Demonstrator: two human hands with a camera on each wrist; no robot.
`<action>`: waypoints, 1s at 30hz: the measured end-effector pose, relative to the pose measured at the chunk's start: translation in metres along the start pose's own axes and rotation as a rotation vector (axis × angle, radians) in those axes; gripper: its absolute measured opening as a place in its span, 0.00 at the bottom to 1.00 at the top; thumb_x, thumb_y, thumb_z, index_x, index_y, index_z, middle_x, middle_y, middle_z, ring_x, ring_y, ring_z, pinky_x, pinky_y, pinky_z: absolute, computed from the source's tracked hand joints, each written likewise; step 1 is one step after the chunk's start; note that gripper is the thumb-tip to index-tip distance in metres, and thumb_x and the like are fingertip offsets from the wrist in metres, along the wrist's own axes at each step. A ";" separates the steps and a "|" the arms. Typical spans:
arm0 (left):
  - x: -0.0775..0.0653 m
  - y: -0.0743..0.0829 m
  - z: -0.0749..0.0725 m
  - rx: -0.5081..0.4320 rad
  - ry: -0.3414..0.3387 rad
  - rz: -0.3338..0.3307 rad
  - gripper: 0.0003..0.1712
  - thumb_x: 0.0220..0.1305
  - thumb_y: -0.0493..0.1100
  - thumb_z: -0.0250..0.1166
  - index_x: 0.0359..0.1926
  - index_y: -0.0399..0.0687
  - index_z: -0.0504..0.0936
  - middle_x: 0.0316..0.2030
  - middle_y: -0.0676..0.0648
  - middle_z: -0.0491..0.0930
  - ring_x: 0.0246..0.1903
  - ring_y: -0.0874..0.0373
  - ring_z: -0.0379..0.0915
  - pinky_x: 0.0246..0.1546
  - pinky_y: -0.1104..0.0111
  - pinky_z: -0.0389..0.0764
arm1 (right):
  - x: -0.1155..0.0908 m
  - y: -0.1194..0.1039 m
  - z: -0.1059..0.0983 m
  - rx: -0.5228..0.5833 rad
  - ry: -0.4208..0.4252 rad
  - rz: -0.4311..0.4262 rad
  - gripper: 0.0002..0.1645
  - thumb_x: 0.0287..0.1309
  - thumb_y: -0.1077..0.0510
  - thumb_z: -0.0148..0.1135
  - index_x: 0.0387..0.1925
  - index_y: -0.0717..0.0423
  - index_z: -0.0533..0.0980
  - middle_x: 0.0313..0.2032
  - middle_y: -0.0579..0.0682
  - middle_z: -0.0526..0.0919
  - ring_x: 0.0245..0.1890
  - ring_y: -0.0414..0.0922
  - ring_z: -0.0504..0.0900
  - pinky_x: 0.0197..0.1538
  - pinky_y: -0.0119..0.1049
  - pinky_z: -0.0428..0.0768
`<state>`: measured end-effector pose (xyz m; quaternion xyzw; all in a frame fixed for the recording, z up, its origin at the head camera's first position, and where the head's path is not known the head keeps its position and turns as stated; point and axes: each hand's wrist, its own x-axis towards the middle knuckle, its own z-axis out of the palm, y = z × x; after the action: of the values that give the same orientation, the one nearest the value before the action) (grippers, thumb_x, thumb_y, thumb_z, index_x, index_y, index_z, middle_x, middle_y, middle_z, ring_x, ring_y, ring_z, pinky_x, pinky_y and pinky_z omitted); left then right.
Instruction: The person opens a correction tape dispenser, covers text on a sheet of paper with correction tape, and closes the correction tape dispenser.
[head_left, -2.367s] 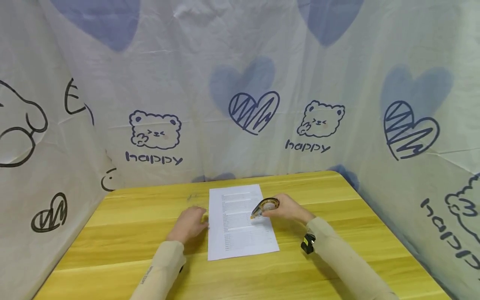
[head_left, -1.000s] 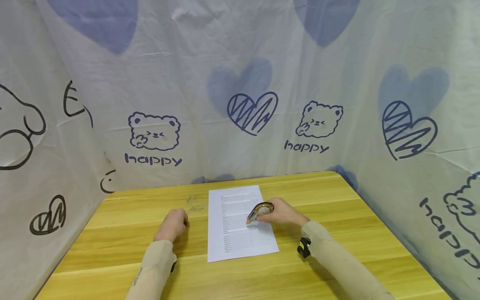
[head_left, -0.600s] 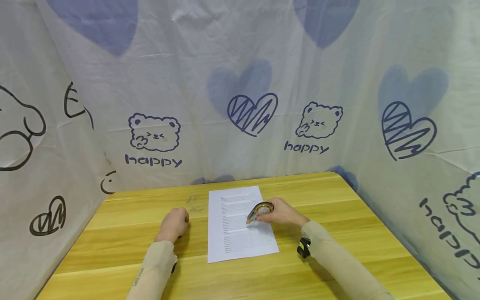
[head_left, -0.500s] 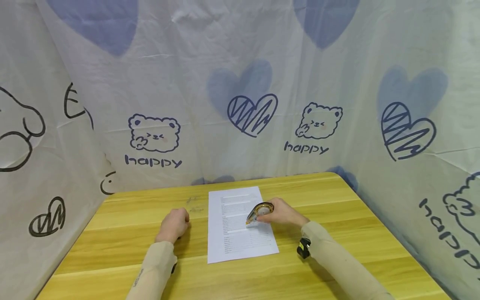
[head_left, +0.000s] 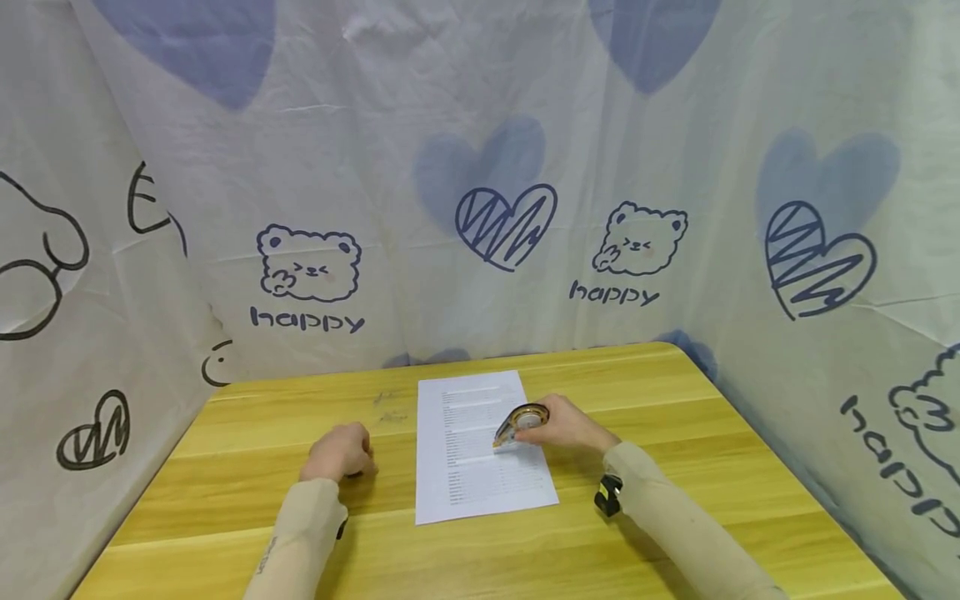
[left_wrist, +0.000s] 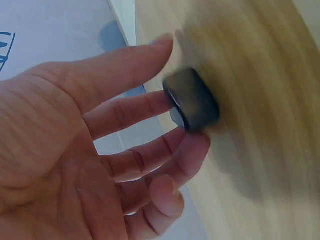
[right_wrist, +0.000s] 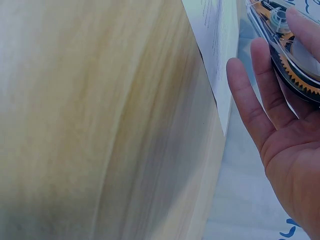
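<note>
In the head view a printed sheet of paper (head_left: 465, 492) lies on the wooden table. My right hand (head_left: 566, 423) grips a correction tape (head_left: 528, 417) with its tip pointed down at the lines of print. Toothed orange wheels show through the clear case of the correction tape (right_wrist: 300, 75) in the right wrist view. Left of the sheet and apart from it is my left hand (head_left: 339, 452). It pinches a small dark cap (left_wrist: 195, 100) at its fingertips, blurred in the left wrist view; the thumb lies just above the cap.
The yellow wooden table (head_left: 660, 533) carries faint dark marks (head_left: 390, 408) left of the sheet's top. A white curtain (head_left: 405, 167) with hearts and bear drawings stands behind the table and along both sides.
My left hand has left the sheet's left edge, moved leftward, and turned over slightly. My right hand has brought the correction tape slightly down and left over the print, then stayed nearly still.
</note>
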<state>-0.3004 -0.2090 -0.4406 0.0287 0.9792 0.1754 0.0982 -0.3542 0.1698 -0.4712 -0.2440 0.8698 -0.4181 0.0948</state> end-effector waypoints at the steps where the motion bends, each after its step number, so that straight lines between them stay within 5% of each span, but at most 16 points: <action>1: -0.002 0.001 -0.001 -0.002 -0.005 -0.007 0.08 0.54 0.39 0.74 0.31 0.44 0.82 0.28 0.48 0.79 0.26 0.54 0.71 0.25 0.63 0.72 | 0.000 0.000 0.000 0.000 0.000 -0.002 0.16 0.52 0.49 0.74 0.38 0.54 0.83 0.31 0.46 0.86 0.28 0.38 0.78 0.32 0.31 0.79; 7: -0.008 0.004 -0.003 -0.044 -0.033 -0.007 0.13 0.51 0.37 0.76 0.34 0.41 0.80 0.30 0.46 0.78 0.26 0.53 0.72 0.25 0.63 0.74 | -0.001 -0.001 0.000 -0.005 0.002 -0.002 0.16 0.52 0.50 0.75 0.38 0.55 0.83 0.30 0.46 0.86 0.27 0.38 0.78 0.31 0.32 0.79; 13: -0.004 0.002 0.002 -0.075 -0.015 0.017 0.09 0.54 0.29 0.70 0.25 0.42 0.79 0.23 0.48 0.76 0.21 0.55 0.68 0.20 0.68 0.70 | -0.002 -0.001 0.000 -0.007 0.005 0.008 0.17 0.51 0.50 0.75 0.38 0.56 0.82 0.30 0.47 0.86 0.27 0.39 0.77 0.30 0.32 0.78; 19: 0.008 -0.002 0.010 -0.072 0.069 0.056 0.22 0.57 0.27 0.60 0.12 0.49 0.66 0.12 0.53 0.53 0.15 0.60 0.46 0.17 0.70 0.53 | -0.002 0.001 0.000 0.009 0.003 0.022 0.17 0.51 0.50 0.75 0.38 0.57 0.82 0.30 0.47 0.85 0.27 0.39 0.78 0.30 0.32 0.79; 22: 0.011 -0.001 0.011 -0.063 0.119 0.096 0.16 0.58 0.30 0.63 0.16 0.46 0.75 0.15 0.53 0.65 0.17 0.60 0.56 0.19 0.70 0.61 | -0.001 0.002 0.000 0.018 0.005 0.033 0.17 0.52 0.49 0.74 0.38 0.56 0.82 0.29 0.47 0.86 0.26 0.39 0.79 0.30 0.31 0.79; 26: 0.011 0.003 0.010 -0.071 0.150 0.120 0.03 0.60 0.35 0.68 0.30 0.43 0.85 0.35 0.45 0.84 0.27 0.57 0.71 0.29 0.65 0.75 | -0.001 0.003 0.000 0.030 0.006 0.042 0.17 0.52 0.49 0.74 0.37 0.55 0.82 0.29 0.49 0.86 0.25 0.40 0.80 0.29 0.33 0.81; 30: 0.013 0.008 0.009 -0.122 0.169 0.137 0.02 0.59 0.37 0.70 0.33 0.42 0.86 0.46 0.40 0.84 0.32 0.55 0.75 0.32 0.64 0.79 | 0.000 0.002 0.000 0.074 0.014 0.053 0.17 0.53 0.50 0.74 0.39 0.57 0.82 0.31 0.52 0.87 0.26 0.43 0.83 0.32 0.39 0.85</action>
<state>-0.3108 -0.1978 -0.4481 0.0747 0.9672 0.2427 0.0049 -0.3545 0.1709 -0.4728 -0.2146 0.8605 -0.4491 0.1089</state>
